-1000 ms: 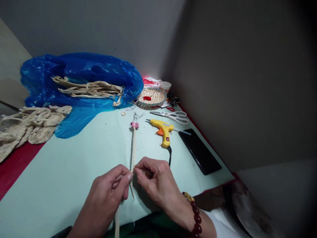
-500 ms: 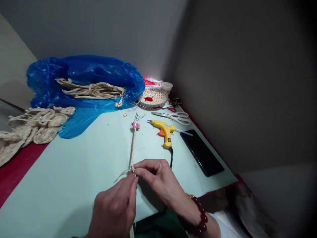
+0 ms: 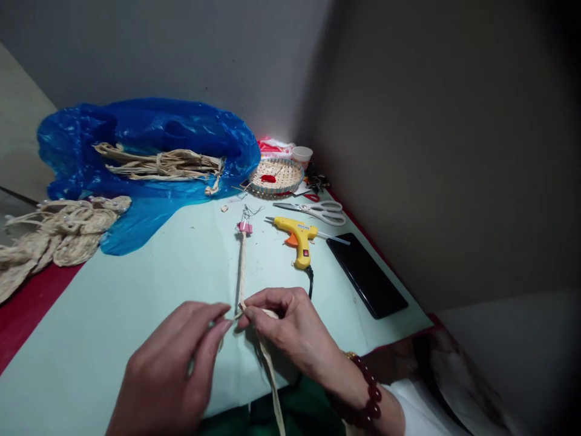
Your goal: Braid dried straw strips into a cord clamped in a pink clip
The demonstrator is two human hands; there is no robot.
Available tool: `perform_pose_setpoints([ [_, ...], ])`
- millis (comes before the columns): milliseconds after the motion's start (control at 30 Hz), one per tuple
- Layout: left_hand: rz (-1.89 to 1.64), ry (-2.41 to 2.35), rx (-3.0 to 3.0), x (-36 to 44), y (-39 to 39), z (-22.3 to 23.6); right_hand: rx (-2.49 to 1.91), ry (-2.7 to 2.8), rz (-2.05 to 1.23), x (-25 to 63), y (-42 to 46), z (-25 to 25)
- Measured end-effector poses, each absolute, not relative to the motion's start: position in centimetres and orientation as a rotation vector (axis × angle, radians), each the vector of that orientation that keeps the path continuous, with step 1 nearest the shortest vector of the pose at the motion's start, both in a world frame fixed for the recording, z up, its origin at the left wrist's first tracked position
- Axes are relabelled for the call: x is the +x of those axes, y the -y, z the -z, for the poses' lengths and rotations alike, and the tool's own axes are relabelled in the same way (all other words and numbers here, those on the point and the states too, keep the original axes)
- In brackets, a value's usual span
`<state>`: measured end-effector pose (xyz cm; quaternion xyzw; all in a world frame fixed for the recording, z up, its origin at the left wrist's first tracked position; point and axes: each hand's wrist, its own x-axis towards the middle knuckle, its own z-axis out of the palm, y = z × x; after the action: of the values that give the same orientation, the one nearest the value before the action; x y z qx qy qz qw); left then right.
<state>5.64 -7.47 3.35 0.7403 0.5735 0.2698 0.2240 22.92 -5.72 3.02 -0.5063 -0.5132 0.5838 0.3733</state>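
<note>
A narrow braid of pale dried plant fibre (image 3: pixel 243 263) runs toward me from a pink binder clip (image 3: pixel 246 227) on the table. At its near end my right hand (image 3: pixel 285 321) pinches the braid between thumb and fingers. My left hand (image 3: pixel 177 357) is just left of it, thumb and forefinger closed on a thin fibre strand that leads into the braid. Another long strand (image 3: pixel 271 369) hangs from under my right hand over the table's front edge. How the strands cross beneath my fingertips is hidden.
Right of the braid lie a yellow glue gun (image 3: pixel 297 233), white-handled scissors (image 3: pixel 320 210) and a black phone (image 3: pixel 367 275). Behind are a blue plastic bag (image 3: pixel 181 121) with a fibre bundle (image 3: pixel 163 165) and a woven basket (image 3: pixel 290 181). Braided pieces (image 3: pixel 77 236) lie at left.
My left hand has moved left from the braid's end, drawing a strand sideways. A long strand now hangs below my right hand, which stays at the braid. The view has shifted slightly.
</note>
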Motion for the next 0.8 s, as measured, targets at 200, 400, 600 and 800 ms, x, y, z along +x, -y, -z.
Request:
perform_pose_setpoints([
  [200, -0.484, -1.134, 1.269, 6.7, 3.9, -4.1, -1.238, 1.357, -1.471, 23.7, 5.6, -2.9],
  [400, -0.491, -1.115, 1.222, 6.6, 3.4, -3.5, -1.212, 1.435, -1.496, 24.3, 5.6, -2.8],
  [600, -0.484, -1.067, 1.171, 6.3, 3.1, -2.8, -1.216, 1.549, -1.341, 24.3, 6.0, -2.7],
  [800, -0.534, -1.273, 1.282, 7.6, 4.2, -3.8, -1.310, 1.762, -1.169, 24.8, 6.6, -3.6],
])
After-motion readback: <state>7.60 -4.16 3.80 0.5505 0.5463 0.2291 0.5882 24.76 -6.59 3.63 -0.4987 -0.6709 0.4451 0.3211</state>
